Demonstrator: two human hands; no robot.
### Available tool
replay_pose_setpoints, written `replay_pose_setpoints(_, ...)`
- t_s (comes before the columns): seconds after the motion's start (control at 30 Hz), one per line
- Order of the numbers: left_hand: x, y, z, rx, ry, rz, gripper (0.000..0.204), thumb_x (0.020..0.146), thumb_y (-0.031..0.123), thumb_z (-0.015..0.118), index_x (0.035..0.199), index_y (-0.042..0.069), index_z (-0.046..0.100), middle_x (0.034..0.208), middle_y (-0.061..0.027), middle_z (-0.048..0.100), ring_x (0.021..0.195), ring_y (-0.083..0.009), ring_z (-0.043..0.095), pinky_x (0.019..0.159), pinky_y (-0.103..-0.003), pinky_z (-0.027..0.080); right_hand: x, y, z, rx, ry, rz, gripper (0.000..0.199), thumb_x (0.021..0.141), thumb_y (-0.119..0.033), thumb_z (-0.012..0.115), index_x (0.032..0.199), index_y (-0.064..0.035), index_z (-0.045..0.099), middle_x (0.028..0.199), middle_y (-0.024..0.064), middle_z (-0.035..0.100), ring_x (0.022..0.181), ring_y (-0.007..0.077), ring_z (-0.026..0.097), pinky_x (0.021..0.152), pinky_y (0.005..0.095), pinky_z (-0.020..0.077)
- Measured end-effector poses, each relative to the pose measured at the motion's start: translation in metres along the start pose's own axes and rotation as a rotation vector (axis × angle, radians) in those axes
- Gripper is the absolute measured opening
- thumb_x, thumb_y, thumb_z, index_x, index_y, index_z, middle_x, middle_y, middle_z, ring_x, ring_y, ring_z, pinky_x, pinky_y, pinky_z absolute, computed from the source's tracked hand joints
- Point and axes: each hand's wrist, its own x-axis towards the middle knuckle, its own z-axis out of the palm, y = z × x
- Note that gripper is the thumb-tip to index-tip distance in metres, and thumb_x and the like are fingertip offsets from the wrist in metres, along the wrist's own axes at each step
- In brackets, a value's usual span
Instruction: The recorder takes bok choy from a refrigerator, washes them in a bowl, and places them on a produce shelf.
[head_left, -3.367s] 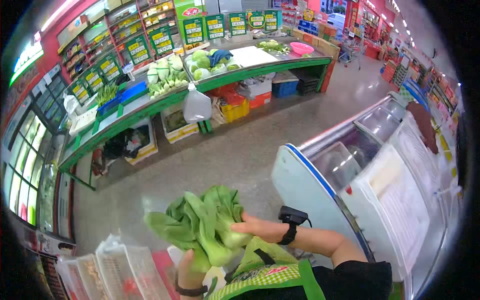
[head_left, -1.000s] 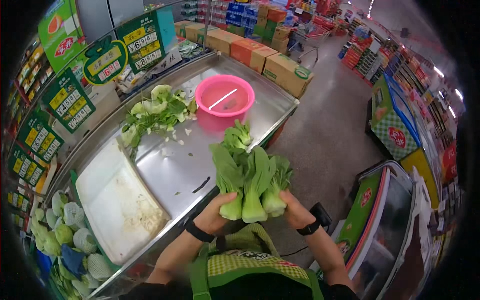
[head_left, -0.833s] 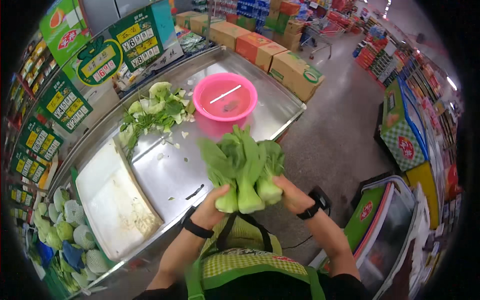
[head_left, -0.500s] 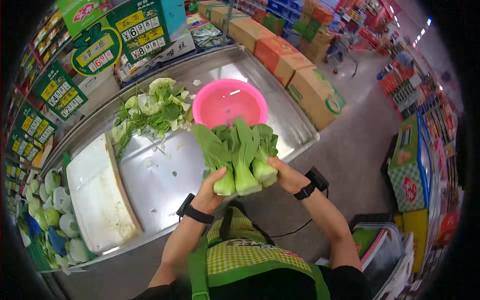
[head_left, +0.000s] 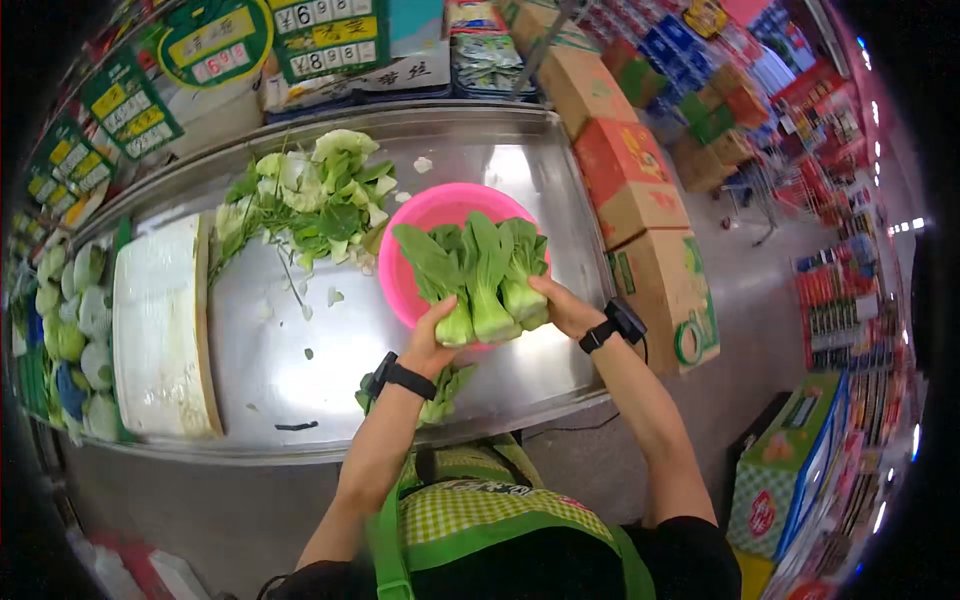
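Several heads of bok choy (head_left: 485, 285) are gathered side by side between my two hands, leaves pointing away from me and pale bases toward me. My left hand (head_left: 432, 335) is closed on the left side of the bunch. Pressed against the right side near the bases is my right hand (head_left: 566, 308), also closed. The bunch is held over a pink basin (head_left: 402, 290), covering much of its inside. Another leafy green (head_left: 447, 392) lies on the metal table by my left wrist, partly hidden by it.
The metal table (head_left: 265, 345) carries a heap of cabbage leaves and green trimmings (head_left: 325, 190). A white slab (head_left: 160, 325) lies at its left end, beside wrapped round vegetables (head_left: 85, 310). Cardboard boxes (head_left: 650, 270) line the right side. A dark strip (head_left: 297, 426) rests near the front edge.
My hands have carried the bok choy forward over the pink basin. The view has turned, and the leafy green by my left wrist now shows.
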Motion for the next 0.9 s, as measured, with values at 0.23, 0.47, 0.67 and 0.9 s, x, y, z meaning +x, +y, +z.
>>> replay_pose_setpoints(0.23, 0.058, -0.018, -0.014, -0.214, 0.174, -0.051, 0.059, 0.088, 0.045, 0.051, 0.136, 0.014, 0.038, 0.135, -0.0131, 0.044, 0.121, -0.0372, 0.043, 0.095, -0.064, 0.032, 0.080, -0.024, -0.048, -0.021, -0.096, 0.349, 0.065, 0.089, -0.054, 0.048, 0.137, -0.0115, 0.037, 0.132, 0.0106, 0.048, 0.118, 0.0219, 0.050, 0.098, 0.0382, 0.0414)
replay_pose_setpoints(0.47, 0.082, -0.033, 0.007, -0.532, 0.096, -0.099, 0.063, 0.085, 0.056, 0.046, 0.136, 0.019, 0.039, 0.140, -0.0100, 0.039, 0.125, -0.0378, 0.037, 0.099, -0.064, 0.024, 0.132, -0.047, -0.074, -0.227, -0.194, 0.811, 0.081, 0.077, -0.072, 0.047, 0.137, -0.0196, 0.039, 0.138, 0.0124, 0.042, 0.122, 0.0308, 0.044, 0.096, 0.0544, 0.0364)
replay_pose_setpoints(0.67, 0.097, -0.030, 0.015, -0.819, 0.018, -0.072, 0.076, 0.081, 0.062, 0.047, 0.141, 0.018, 0.030, 0.145, -0.0130, 0.030, 0.132, -0.0387, 0.028, 0.104, -0.064, 0.017, 0.189, -0.064, -0.084, -0.581, -0.208, 1.085, 0.100, 0.064, -0.084, 0.044, 0.142, -0.0230, 0.030, 0.146, 0.0123, 0.031, 0.129, 0.0385, 0.031, 0.097, 0.0636, 0.0248)
replay_pose_setpoints(0.9, 0.108, -0.026, -0.016, -0.983, 0.119, -0.139, 0.088, 0.074, 0.067, 0.051, 0.142, 0.016, 0.026, 0.147, -0.0178, 0.023, 0.131, -0.0461, 0.022, 0.105, -0.064, 0.010, 0.233, -0.059, -0.072, -0.662, -0.288, 1.163, 0.100, 0.065, -0.083, 0.043, 0.145, -0.0276, 0.021, 0.151, 0.0118, 0.019, 0.136, 0.0411, 0.016, 0.098, 0.0692, 0.0166)
